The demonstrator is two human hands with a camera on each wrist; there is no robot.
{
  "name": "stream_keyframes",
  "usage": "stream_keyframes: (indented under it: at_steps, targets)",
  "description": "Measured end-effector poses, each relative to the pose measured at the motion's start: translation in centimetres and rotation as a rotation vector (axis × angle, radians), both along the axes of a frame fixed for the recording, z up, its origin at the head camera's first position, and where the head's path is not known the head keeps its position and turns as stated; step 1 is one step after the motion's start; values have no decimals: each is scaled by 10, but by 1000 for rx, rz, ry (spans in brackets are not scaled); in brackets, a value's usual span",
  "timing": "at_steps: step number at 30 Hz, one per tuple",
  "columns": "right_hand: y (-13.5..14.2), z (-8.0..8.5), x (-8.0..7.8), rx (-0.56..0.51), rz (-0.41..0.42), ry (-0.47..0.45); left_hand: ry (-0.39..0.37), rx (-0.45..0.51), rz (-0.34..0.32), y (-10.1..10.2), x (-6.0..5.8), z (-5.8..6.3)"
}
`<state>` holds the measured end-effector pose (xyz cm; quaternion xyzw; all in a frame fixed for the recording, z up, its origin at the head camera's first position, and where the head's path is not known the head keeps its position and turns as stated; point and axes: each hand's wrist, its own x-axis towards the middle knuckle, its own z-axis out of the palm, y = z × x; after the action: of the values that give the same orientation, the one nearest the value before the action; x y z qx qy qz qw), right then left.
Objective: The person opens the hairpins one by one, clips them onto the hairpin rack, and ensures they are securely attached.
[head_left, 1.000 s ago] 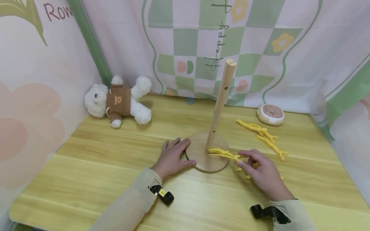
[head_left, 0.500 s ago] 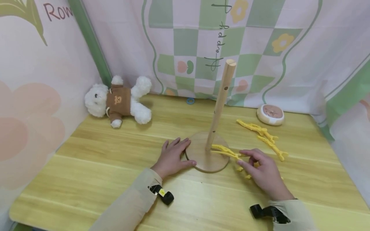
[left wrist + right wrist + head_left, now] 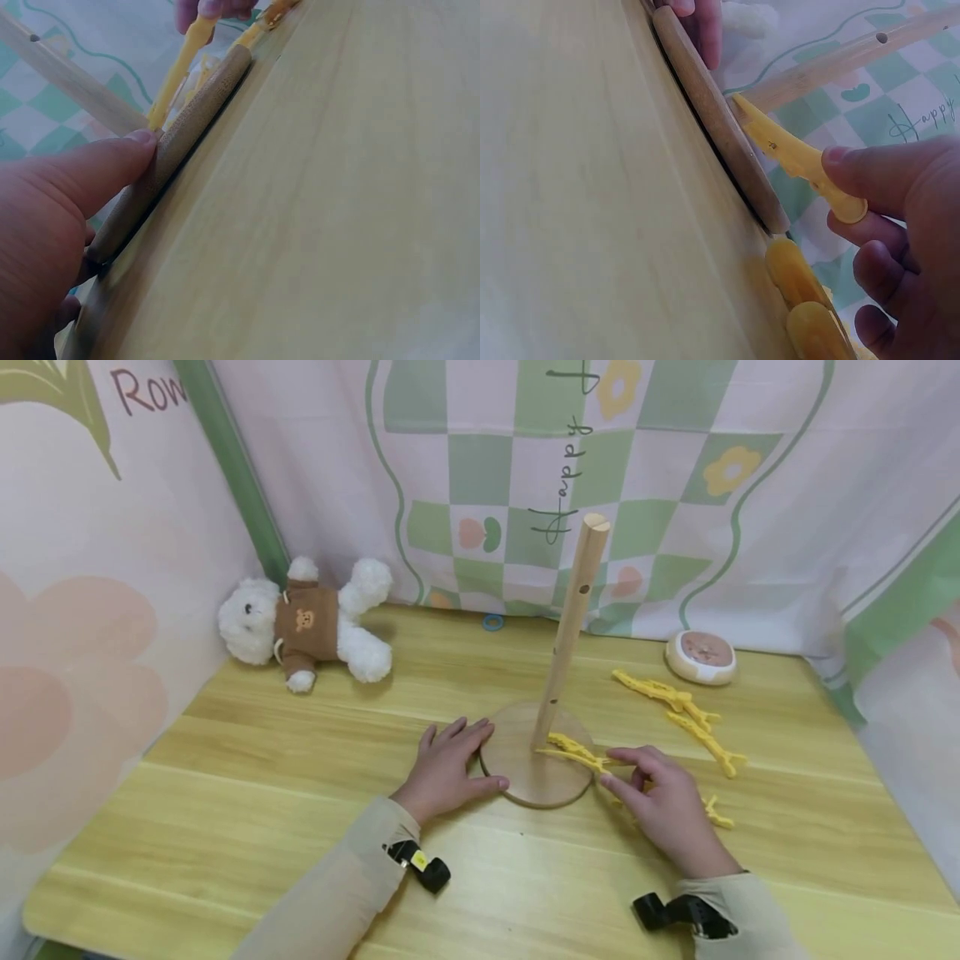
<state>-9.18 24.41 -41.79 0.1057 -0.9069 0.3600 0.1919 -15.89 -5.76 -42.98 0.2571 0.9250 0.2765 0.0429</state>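
A wooden post (image 3: 570,618) with small holes along it stands up from a round wooden base (image 3: 540,790). My left hand (image 3: 447,773) rests on the left rim of that base, fingers spread and thumb (image 3: 105,171) along the near edge. With thumb and forefinger, my right hand (image 3: 670,806) pinches a yellow branch-shaped plastic piece (image 3: 799,160) by its outer end. The piece's other end reaches over the base to the foot of the post; whether it touches the post I cannot tell. More yellow pieces (image 3: 817,330) lie below the right hand, partly hidden by it in the head view.
Two yellow branch pieces (image 3: 705,739) lie on the wooden table (image 3: 262,793) at right. Behind them sits a round-cornered beige device (image 3: 701,657). A white plush toy (image 3: 307,622) in brown lies back left, and a blue ring (image 3: 492,622) rests by the patterned curtain (image 3: 480,468).
My right hand has moved left toward the post with the yellow branch piece, uncovering more of the piece beneath it. The left hand and base have stayed in place.
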Motion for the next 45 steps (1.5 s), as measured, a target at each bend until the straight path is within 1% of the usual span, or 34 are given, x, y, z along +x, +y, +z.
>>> stream_keyframes:
  at_steps: [6, 10, 17, 20, 23, 25, 31, 37, 39, 45]
  targets:
    - [-3, -2, -2, 20, -15, -19, -2, -14, 12, 1, 0, -1]
    - [-9, -4, -5, 26, -3, -30, -1, -17, 21, 2, 0, -2]
    - [-12, -7, -6, 47, -14, -11, 4, -27, 22, 2, -1, -3]
    - [-12, -6, -6, 46, -31, -36, 6, -32, 22, 3, -1, -3]
    - [-13, -4, -5, 47, -51, -81, 2, -34, 23, 3, 0, -2]
    - [-13, -3, -5, 53, -50, -105, -2, -33, 24, 3, 0, -2]
    - [-15, -1, -8, 119, -26, -137, 0, -29, 24, 2, 0, -2]
    - [-16, 2, -8, 160, -54, -169, 0, -31, 22, 1, 0, -2]
    - [-16, 2, -7, 167, -64, -166, 0, -28, 18, 1, 1, -1]
    - [-15, 1, -8, 167, -52, -132, -11, -26, 18, 1, 0, -1]
